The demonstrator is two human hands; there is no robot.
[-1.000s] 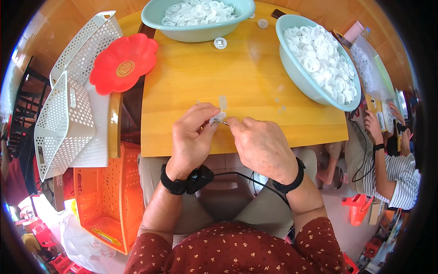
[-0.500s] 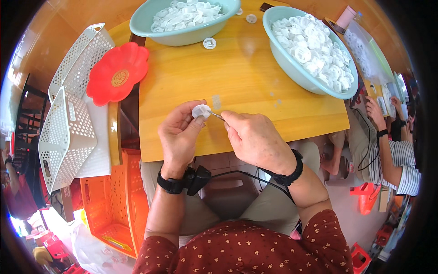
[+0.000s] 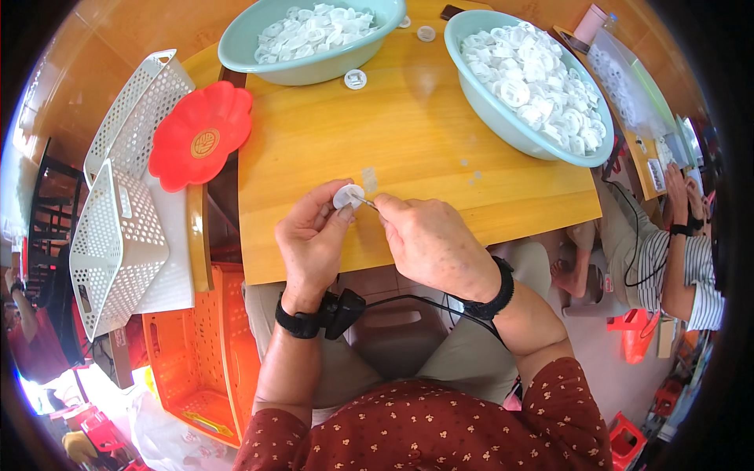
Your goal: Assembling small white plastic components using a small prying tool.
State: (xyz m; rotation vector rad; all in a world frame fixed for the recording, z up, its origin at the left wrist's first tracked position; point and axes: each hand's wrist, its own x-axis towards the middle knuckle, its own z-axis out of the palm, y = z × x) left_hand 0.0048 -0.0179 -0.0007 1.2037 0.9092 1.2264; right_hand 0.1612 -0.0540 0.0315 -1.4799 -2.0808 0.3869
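Observation:
Between the thumb and fingers of my left hand [image 3: 312, 235] is a small round white plastic disc [image 3: 345, 193], held above the near part of the wooden table [image 3: 408, 157]. My right hand [image 3: 440, 243] pinches a thin metal tool [image 3: 367, 202], its tip on the disc's face. The tool's handle is hidden in my fist, so its exact kind does not show. Beyond my hands, a pale green basin [image 3: 314, 69] and a second pale green basin [image 3: 503, 118] are heaped with similar white plastic pieces.
A loose white disc [image 3: 355, 79] lies beside the left basin. At the left are a red flower-shaped tray [image 3: 177, 161], white perforated baskets [image 3: 118, 235] and an orange crate [image 3: 188, 361]. To the right, a person in a striped shirt [image 3: 699, 279] works at another table.
The disc has turned slightly in my left fingers, and the tool's tip stays against it. The view has shifted a little. At right, the other person's hands have moved closer together.

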